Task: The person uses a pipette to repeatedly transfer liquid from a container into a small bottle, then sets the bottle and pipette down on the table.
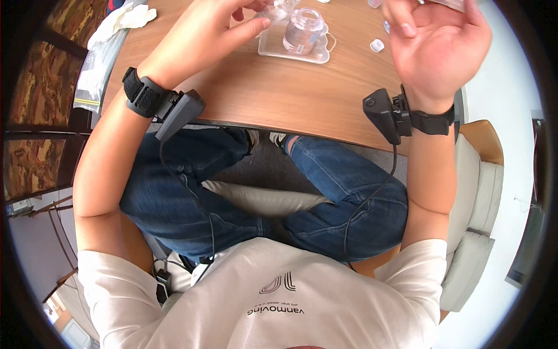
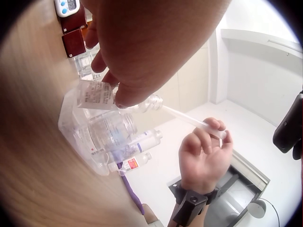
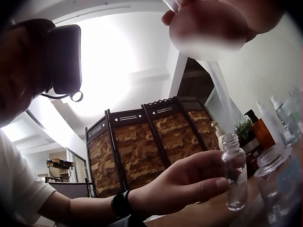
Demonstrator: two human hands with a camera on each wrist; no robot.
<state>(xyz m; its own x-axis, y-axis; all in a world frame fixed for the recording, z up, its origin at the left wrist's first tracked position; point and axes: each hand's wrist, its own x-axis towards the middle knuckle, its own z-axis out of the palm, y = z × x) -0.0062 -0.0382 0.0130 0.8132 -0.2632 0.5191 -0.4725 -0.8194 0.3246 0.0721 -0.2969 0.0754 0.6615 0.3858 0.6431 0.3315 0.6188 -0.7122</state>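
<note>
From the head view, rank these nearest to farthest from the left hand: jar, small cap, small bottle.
From the left hand:
1. Small bottle: held in that hand.
2. Jar: just right of the bottle.
3. Small cap: farther right, on the table.

Wide-mouthed clear jar (image 1: 302, 38): one
Shallow clear plastic tray (image 1: 271, 47): one, under the jar
Slim clear glass bottle (image 3: 236, 182): one, left of the jar
Thin translucent dropper (image 2: 185, 118): one
Small labelled bottles (image 2: 145, 143): two, near the jar
Dark red boxes (image 2: 74, 43): two
White timer with blue buttons (image 2: 64, 8): one
Bare hands (image 1: 439, 49): two
Black wrist-strapped cameras (image 1: 381, 115): two
</note>
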